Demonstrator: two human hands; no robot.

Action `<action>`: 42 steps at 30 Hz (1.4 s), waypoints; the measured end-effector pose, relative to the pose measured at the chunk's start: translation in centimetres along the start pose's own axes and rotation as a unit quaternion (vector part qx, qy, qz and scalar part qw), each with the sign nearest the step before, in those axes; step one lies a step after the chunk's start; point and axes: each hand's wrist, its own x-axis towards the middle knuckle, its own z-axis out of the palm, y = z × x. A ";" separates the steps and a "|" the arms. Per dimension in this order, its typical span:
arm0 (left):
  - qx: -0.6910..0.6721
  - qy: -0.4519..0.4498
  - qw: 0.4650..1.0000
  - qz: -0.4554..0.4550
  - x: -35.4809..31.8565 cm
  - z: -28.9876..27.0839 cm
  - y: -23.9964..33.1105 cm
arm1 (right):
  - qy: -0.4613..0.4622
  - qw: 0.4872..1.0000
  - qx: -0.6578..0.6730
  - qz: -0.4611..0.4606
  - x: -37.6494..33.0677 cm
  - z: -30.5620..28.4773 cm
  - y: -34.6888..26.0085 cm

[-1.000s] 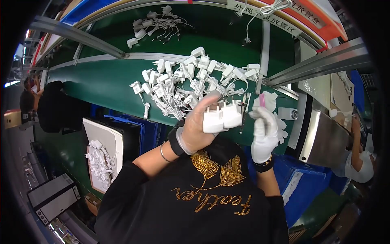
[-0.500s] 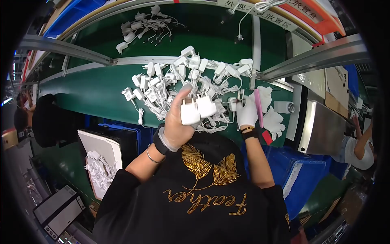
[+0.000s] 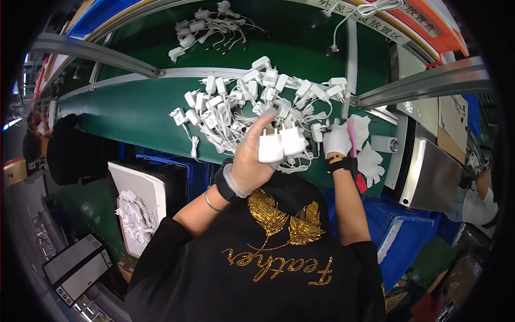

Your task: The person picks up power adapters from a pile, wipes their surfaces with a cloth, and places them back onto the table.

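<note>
In my left hand (image 3: pixel 251 163), which wears a thin see-through glove, two white power adapters (image 3: pixel 271 148) sit side by side with their prongs upward. The thumb stands up behind them, and the other fingers are hidden under them. My right hand (image 3: pixel 337 141), in a white glove, is at the right side of the pile with its fingers curled. What these fingers hold, if anything, I cannot make out. A single white adapter (image 3: pixel 317 132) with a cord is just left of them. Behind my left hand spreads a heap of white corded adapters (image 3: pixel 214 115) on the green bench.
A pink strip (image 3: pixel 352 134), white gloves (image 3: pixel 369 161) and a clear bottle (image 3: pixel 384 143) lie right of my right hand. More adapters (image 3: pixel 206 27) lie beyond the rail. A tray of cords (image 3: pixel 137 217) stands lower left; a blue bin (image 3: pixel 413 231) stands lower right. Metal posts flank the bench.
The whole view has shifted, with the bench appearing further right. My left hand still holds both adapters. My right hand's fingers have drawn in closer beside the pink strip.
</note>
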 end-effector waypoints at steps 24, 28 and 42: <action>-0.014 -0.005 0.998 0.065 -0.9 0.0 1.9 | 0.071 0.993 0.094 -0.013 -1.7 -0.1 1.4; -0.001 0.005 0.998 0.057 -1.3 -0.4 1.9 | 0.013 0.994 0.113 -0.003 -1.3 -0.6 1.8; 0.007 0.004 1.000 0.011 -1.1 0.1 1.3 | 0.066 0.993 0.093 0.032 -1.8 0.7 2.8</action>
